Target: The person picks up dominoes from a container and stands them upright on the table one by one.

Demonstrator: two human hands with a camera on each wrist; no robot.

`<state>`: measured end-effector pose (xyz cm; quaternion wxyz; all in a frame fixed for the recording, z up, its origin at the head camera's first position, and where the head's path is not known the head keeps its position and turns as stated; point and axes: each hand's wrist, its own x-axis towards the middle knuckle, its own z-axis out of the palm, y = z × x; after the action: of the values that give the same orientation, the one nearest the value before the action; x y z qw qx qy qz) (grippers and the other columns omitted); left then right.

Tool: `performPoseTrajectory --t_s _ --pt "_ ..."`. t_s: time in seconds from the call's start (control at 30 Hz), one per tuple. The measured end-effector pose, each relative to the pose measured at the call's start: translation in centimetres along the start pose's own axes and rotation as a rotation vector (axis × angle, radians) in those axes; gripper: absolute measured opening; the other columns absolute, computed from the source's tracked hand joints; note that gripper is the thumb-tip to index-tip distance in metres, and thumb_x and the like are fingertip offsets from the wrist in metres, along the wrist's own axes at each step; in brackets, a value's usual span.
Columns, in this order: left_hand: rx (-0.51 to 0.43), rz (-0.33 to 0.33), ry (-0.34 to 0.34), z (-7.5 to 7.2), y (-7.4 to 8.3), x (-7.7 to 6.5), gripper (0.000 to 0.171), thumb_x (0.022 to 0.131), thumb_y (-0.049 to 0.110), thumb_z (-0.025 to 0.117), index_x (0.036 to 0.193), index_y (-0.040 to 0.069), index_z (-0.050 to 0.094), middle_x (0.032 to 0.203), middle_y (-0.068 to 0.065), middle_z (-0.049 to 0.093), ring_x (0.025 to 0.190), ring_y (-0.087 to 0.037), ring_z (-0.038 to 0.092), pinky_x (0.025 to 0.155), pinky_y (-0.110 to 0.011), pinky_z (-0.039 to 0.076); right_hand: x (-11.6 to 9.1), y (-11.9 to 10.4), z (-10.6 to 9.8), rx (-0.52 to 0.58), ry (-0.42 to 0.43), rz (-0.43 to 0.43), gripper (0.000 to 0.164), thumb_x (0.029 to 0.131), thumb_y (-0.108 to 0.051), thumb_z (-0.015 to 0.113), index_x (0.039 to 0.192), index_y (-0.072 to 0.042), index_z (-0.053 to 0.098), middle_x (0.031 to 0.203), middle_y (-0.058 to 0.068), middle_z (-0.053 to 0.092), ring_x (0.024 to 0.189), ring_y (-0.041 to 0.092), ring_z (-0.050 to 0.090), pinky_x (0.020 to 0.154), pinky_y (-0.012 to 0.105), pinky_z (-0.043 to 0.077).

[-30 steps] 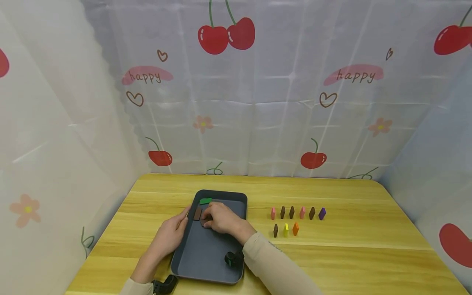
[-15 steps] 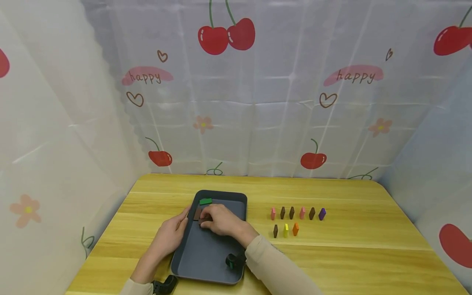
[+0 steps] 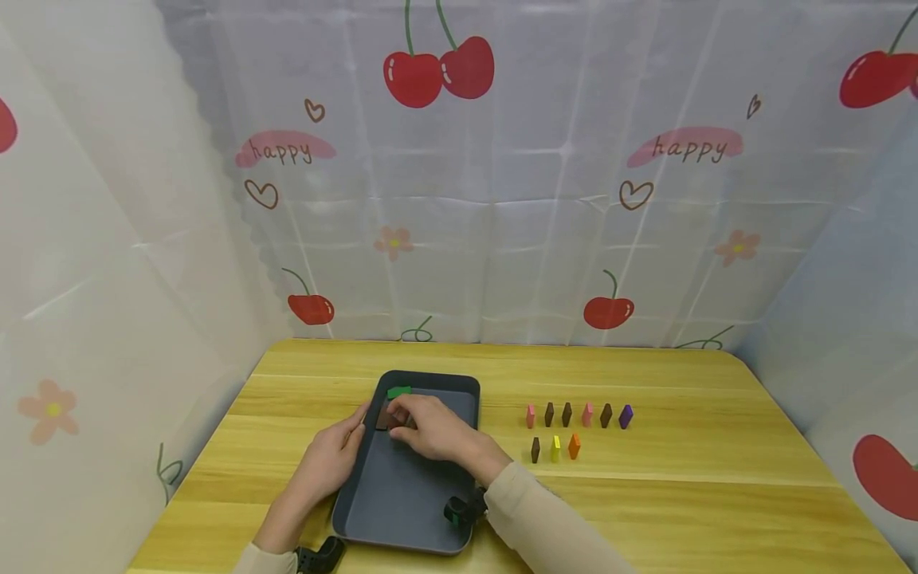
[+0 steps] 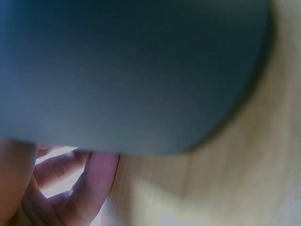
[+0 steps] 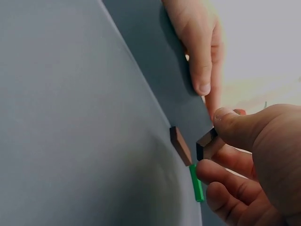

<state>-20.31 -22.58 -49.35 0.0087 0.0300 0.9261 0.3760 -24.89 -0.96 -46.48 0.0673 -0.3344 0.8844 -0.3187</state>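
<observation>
My left hand [image 3: 330, 458] grips the left rim of a dark grey rectangular tray [image 3: 405, 498], thumb on the rim and fingers outside it. In the left wrist view the tray's wall fills most of the frame above my curled fingers [image 4: 99, 181]. Over the tray's far left part, my right hand [image 3: 433, 430] pinches a brown domino block [image 5: 207, 138] between thumb and fingers, tilted near the tray's wall. Just beside it a second brown domino block [image 5: 180, 147] rests along the tray's inner edge. A green domino block [image 3: 398, 392] is farther back, close to that one.
Right of the tray, two rows of domino blocks stand upright on the wooden table [image 3: 681, 502]: pink, dark brown and a purple one [image 3: 626, 416] behind, a yellow one [image 3: 555, 448] and an orange one [image 3: 574, 446] in front. A printed curtain [image 3: 495, 263] backs the table.
My right fingers have shifted slightly, and the pinched brown block has moved toward the other brown one and tipped up. The left hand and the tray stay in place.
</observation>
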Motion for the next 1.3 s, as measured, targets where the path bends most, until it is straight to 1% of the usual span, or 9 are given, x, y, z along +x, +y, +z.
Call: performPoseTrajectory --t_s 0.13,0.27,0.7,0.87,0.93,1.03,1.1,1.17,1.3 --pt "0.000 -0.001 0.000 0.0 0.0 0.0 0.049 0.111 0.021 0.048 0.159 0.021 0.042 0.059 0.000 0.045 0.045 -0.011 0.036 0.050 -0.027 0.038 -0.6 -0.3 -0.7 0.019 -0.005 -0.003 0.033 0.102 -0.027 0.067 0.132 -0.016 0.065 0.111 -0.004 0.069 0.089 0.002 0.060 0.079 0.022 0.052" --pt "-0.002 0.002 0.002 -0.1 -0.1 0.1 0.048 0.111 0.022 0.048 0.159 0.022 0.043 0.059 0.000 0.045 0.045 -0.012 0.037 0.050 -0.028 0.038 -1.2 -0.5 -1.2 0.011 -0.002 -0.011 0.032 0.101 -0.026 0.067 0.131 -0.017 0.065 0.113 -0.006 0.069 0.094 0.003 0.062 0.082 0.022 0.053" --pt "0.017 -0.008 -0.005 -0.1 0.0 0.2 0.049 0.111 0.025 0.046 0.160 0.022 0.041 0.062 -0.002 0.047 0.045 -0.013 0.036 0.052 -0.029 0.039 -2.9 -1.0 -2.6 0.024 -0.006 -0.057 0.028 0.100 -0.022 0.069 0.128 -0.017 0.065 0.117 -0.003 0.069 0.099 0.004 0.066 0.084 0.020 0.055" --pt "0.019 -0.007 -0.004 -0.1 0.1 0.3 0.049 0.111 0.026 0.045 0.160 0.022 0.041 0.063 -0.004 0.050 0.044 -0.012 0.034 0.052 -0.029 0.039 -3.9 -0.9 -3.1 0.063 -0.003 -0.066 0.026 0.100 -0.021 0.069 0.126 -0.018 0.065 0.117 -0.002 0.069 0.099 0.008 0.068 0.083 0.020 0.055" --pt "0.023 -0.003 0.001 -0.1 0.1 0.3 0.049 0.111 0.026 0.046 0.160 0.022 0.041 0.068 -0.005 0.056 0.046 -0.013 0.034 0.053 -0.029 0.040 -4.4 -0.8 -3.4 0.082 -0.003 -0.060 0.026 0.100 -0.020 0.069 0.126 -0.018 0.065 0.117 -0.001 0.069 0.100 0.010 0.068 0.083 0.021 0.055" --pt "0.023 -0.006 -0.003 0.0 0.1 0.2 0.049 0.111 0.026 0.045 0.160 0.022 0.041 0.071 -0.007 0.058 0.047 -0.013 0.034 0.056 -0.030 0.040 -5.3 -0.5 -3.8 0.103 0.001 -0.053 0.025 0.100 -0.019 0.069 0.125 -0.018 0.065 0.117 0.000 0.069 0.100 0.013 0.069 0.082 0.022 0.056" --pt "0.021 -0.006 -0.009 0.0 0.1 0.1 0.049 0.111 0.026 0.045 0.160 0.022 0.040 0.071 -0.006 0.057 0.047 -0.013 0.033 0.057 -0.030 0.040 -5.8 -0.2 -4.0 0.113 0.002 -0.041 0.025 0.100 -0.020 0.069 0.125 -0.018 0.065 0.116 -0.001 0.070 0.099 0.012 0.069 0.081 0.022 0.056" --pt "0.017 -0.013 -0.017 0.1 0.0 0.0 0.049 0.112 0.026 0.045 0.161 0.022 0.039 0.066 -0.005 0.052 0.046 -0.012 0.032 0.055 -0.030 0.039 -6.4 0.0 -4.2 0.131 0.003 -0.026 0.025 0.100 -0.019 0.069 0.124 -0.019 0.065 0.116 -0.001 0.069 0.099 0.010 0.068 0.081 0.023 0.056" --pt "0.021 -0.013 -0.010 0.1 -0.3 0.0 0.049 0.112 0.025 0.045 0.160 0.022 0.040 0.061 -0.002 0.048 0.045 -0.012 0.031 0.054 -0.030 0.038 -7.2 0.7 -4.5 0.155 0.014 0.006 0.024 0.100 -0.020 0.069 0.124 -0.020 0.065 0.118 -0.001 0.068 0.099 0.009 0.067 0.082 0.024 0.056"
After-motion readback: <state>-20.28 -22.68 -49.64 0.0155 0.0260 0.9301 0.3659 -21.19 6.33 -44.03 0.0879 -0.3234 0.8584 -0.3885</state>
